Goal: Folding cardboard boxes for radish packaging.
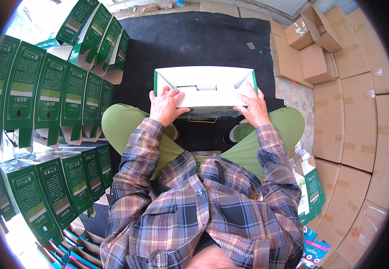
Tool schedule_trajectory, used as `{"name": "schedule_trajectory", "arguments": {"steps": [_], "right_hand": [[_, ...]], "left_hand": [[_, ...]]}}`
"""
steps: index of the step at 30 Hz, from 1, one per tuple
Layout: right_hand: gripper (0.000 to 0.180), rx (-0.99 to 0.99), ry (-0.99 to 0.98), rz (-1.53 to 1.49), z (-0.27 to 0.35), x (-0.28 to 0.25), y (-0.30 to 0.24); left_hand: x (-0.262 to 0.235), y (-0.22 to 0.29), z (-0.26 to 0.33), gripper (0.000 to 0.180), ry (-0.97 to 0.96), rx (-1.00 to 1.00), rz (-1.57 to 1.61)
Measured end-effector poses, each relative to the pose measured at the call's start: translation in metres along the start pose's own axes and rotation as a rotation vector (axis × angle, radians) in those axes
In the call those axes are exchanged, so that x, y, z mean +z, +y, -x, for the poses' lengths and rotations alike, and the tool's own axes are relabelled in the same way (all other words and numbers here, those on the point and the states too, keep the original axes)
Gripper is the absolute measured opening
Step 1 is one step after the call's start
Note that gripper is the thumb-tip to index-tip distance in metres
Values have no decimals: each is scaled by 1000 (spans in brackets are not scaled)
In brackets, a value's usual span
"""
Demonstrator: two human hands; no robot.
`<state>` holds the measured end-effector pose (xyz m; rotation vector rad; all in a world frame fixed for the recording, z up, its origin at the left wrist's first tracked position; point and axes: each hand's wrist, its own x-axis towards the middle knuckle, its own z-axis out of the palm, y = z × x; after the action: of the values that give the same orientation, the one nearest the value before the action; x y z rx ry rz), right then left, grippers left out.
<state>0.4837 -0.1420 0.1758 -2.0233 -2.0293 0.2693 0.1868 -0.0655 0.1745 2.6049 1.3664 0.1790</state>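
Observation:
Between my knees stands a green and white cardboard box (205, 96), its white inside facing up and its top uncovered. My left hand (164, 106) grips the box's near left corner, with fingers over the white edge and the thumb along the near side. At the near right corner my right hand (253, 106) holds the same box, its thumb also against the near side. A pale carrying handle (202, 119) shows on the side facing me. The bottom of the box is mostly hidden by its near wall.
Green printed boxes (51, 89) stand in rows on my left. Large brown cartons (356, 121) line the right, with several small open brown boxes (315, 33) at the far right. Black sheeting (194, 40) covers the floor ahead. Flattened green boxes (312, 188) lean beside my right arm.

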Motion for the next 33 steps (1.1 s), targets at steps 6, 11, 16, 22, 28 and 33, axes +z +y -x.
{"name": "schedule_trajectory", "arguments": {"steps": [6,11,16,22,28,33], "right_hand": [[48,-1,-13,23,0,2,2],[51,43,104,-236,2,6,14],[55,744,94,-974,-13,-8,40],[64,935,-86,-1129,-10,27,70],[56,640,200,-1422,-6,-2,57],[51,609,268,-1491,-5,-7,80]], "left_hand": [[3,-1,0,53,2,-1,14],[3,-10,5,48,159,-37,154],[13,-57,-7,45,667,-618,769],[29,-63,-22,57,18,-961,1575],[6,-54,-10,39,319,-529,1929],[20,-83,-8,37,489,-522,1807]]}}
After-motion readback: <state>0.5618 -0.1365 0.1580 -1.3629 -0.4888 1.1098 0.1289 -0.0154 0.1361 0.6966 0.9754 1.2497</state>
